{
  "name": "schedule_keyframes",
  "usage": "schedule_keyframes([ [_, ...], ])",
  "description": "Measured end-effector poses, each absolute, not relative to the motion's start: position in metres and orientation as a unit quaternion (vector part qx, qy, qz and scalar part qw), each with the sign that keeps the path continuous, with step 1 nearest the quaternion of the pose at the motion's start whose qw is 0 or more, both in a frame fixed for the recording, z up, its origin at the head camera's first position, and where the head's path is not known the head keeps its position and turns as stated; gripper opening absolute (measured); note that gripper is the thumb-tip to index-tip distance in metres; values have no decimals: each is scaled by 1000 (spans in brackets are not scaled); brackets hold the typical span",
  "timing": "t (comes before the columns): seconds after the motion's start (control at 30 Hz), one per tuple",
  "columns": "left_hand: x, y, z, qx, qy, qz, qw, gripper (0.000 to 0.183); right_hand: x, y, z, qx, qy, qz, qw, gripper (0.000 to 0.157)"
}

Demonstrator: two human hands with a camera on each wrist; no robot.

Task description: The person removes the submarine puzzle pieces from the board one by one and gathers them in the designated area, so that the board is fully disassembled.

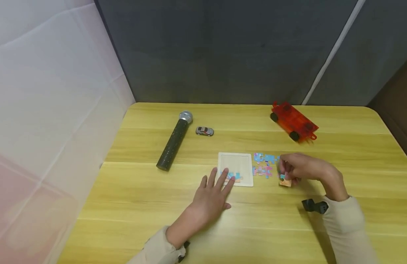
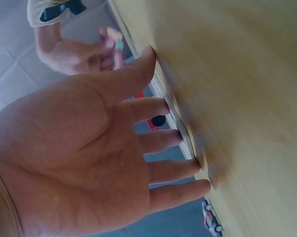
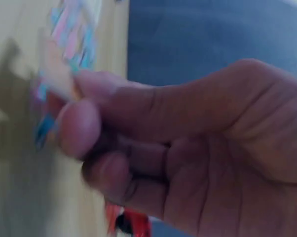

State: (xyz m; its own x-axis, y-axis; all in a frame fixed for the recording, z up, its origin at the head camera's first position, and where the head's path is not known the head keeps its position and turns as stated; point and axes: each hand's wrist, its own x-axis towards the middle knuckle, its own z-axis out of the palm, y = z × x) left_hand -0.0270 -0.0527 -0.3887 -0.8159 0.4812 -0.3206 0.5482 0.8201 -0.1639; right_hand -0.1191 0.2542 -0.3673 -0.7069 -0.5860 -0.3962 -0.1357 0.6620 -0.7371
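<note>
A square wooden puzzle tray (image 1: 235, 158) lies mid-table, with joined puzzle pieces (image 1: 237, 176) along its near edge. My left hand (image 1: 210, 200) rests palm down with straight, spread fingers over the tray's near left corner, partly hiding those pieces. In the left wrist view the fingertips (image 2: 174, 136) touch down at the tray's edge. Right of the tray my right hand (image 1: 299, 168) pinches an orange and teal puzzle piece (image 1: 285, 181) between thumb and fingers, slightly above the table. That piece is blurred in the right wrist view. Between tray and right hand lie several loose puzzle pieces (image 1: 263, 170).
A black microphone (image 1: 173, 145) with a silver head lies at the left. Near it stands a small silver toy car (image 1: 204, 131). A red translucent toy wagon base (image 1: 295, 121) with black wheels sits at the back right. A dark grey panel (image 1: 216, 51) rises behind the table.
</note>
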Motion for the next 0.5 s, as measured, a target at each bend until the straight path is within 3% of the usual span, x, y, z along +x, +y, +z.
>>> schedule_keyframes([
  [0.17,-25,-56,-389,267,946,-126,132,76,-121,268,-374,-154,850,-333,378,22],
  [0.5,-25,-56,-390,263,948,-117,135,75,-113,257,-374,-89,898,-243,356,32],
])
